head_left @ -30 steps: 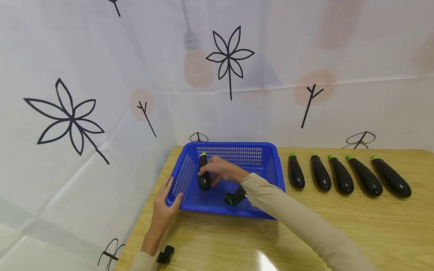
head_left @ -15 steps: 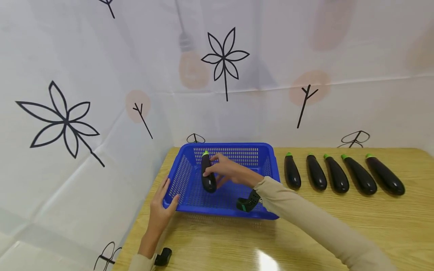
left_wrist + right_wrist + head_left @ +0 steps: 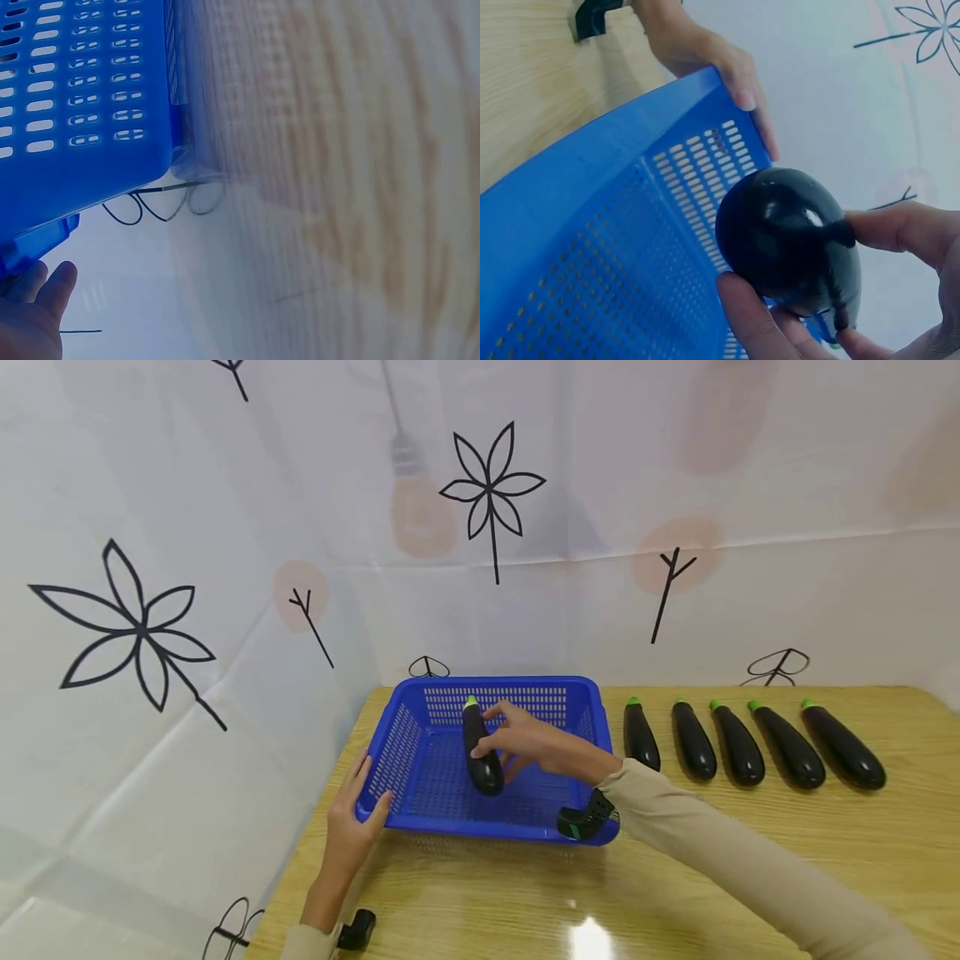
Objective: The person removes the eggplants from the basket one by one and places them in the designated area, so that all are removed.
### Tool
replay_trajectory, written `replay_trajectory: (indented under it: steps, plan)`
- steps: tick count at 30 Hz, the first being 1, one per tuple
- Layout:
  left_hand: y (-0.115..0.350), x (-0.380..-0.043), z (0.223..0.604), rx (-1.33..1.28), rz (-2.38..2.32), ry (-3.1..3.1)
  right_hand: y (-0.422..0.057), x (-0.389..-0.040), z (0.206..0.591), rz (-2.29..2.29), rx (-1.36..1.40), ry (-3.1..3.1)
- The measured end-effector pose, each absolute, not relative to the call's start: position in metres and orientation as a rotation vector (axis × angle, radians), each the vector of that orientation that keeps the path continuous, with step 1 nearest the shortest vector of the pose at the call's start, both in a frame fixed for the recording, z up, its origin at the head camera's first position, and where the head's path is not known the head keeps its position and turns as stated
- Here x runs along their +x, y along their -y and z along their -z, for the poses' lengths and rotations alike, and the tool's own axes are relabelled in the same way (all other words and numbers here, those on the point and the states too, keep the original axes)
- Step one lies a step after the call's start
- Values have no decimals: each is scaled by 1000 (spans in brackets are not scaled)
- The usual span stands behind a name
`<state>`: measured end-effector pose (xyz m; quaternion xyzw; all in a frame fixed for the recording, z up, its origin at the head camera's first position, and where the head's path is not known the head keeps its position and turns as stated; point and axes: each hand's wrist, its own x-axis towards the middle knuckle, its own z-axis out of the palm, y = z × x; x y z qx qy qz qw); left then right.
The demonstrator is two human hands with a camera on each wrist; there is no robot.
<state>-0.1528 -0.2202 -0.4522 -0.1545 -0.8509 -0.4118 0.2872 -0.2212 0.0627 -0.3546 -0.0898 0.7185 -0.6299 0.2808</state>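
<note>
In the head view, my right hand [image 3: 525, 739] pinches a dark, glossy eggplant [image 3: 487, 773] over the blue basket [image 3: 487, 828]. The eggplant's green stem end points away, and its rounded end faces me. Up close in the right wrist view, thumb and fingertips press on both sides of the eggplant [image 3: 780, 217]. My left hand [image 3: 352, 814] rests at the basket's near left corner, thumb at the front rim and straight fingers along the outer left side. The left wrist view has those fingers [image 3: 56, 289] next to the blue rim.
Several eggplants [image 3: 742, 747] lie in a slanted row on the wooden table [image 3: 480, 893], right of the basket. A white cloth with plant drawings [image 3: 570, 610] hangs behind and to the left. Black wrist cameras [image 3: 588, 817] are worn at both wrists.
My right hand has carried the eggplant rightward from the basket's left side toward its middle. The left hand stays at the corner; the head view has shifted slightly.
</note>
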Motion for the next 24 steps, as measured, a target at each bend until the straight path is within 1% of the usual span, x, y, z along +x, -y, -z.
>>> replay_trajectory:
  steps: [4,11,24]
  plan:
    - [227,-157,461,-405,1101,2283,-72,-218,354,1684,-260,-1933]
    - [228,-157,461,-426,1105,2269,-91,-213,354,1665,-308,-1954]
    - [228,-159,462,-436,1093,2261,-116,-206,356,1655,-306,-1979]
